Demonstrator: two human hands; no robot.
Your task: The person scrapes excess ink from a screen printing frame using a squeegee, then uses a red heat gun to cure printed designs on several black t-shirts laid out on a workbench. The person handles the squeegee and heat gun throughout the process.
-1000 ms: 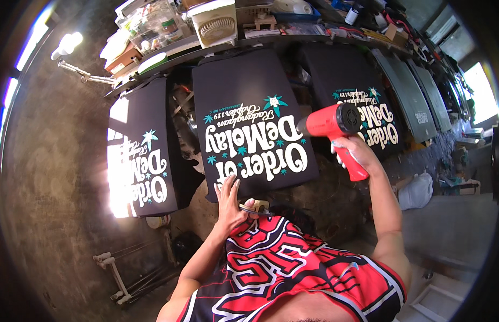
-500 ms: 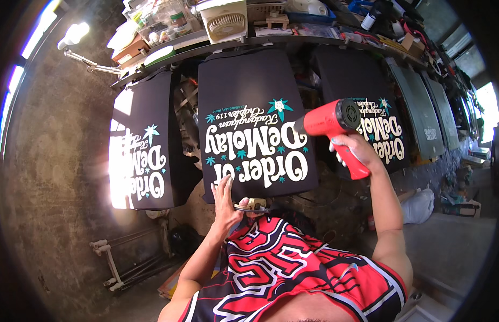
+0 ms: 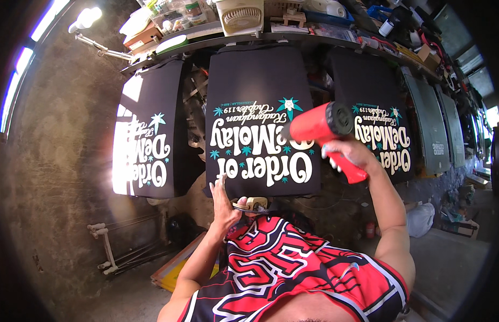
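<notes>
Right now, a red heat gun (image 3: 323, 129) is gripped by the right hand (image 3: 350, 154), fingers wrapped fully round the handle, and it is held up over the lower right part of the middle shirt (image 3: 257, 91), its barrel lying across the white lettering and its dark round end turned toward the right. The left hand (image 3: 223, 205) is seen lower down at the near edge of that same shirt, fingers stretched up flat against the black fabric; whether anything is pinched there cannot be told. Just beside its thumb a small tan fitting (image 3: 255, 204) is seen under the platen's near end. The middle shirt is laid flat on its board, black, with a white print and teal star shapes, and it is flanked by two more: a left shirt (image 3: 153, 96), partly washed out by a bright patch of sun, and a right shirt (image 3: 367, 86) with the same print. Further right, grey boards (image 3: 429, 123) are lined up bare. Above it all a cluttered shelf (image 3: 260, 37) is spread along the back, with a cream fan (image 3: 240, 16) on it and a lamp (image 3: 85, 19) at its left end. Below, a red, black and white jersey (image 3: 292, 268) is worn by the person, and white pipes (image 3: 104, 244) are seen low on the concrete floor at left.
</notes>
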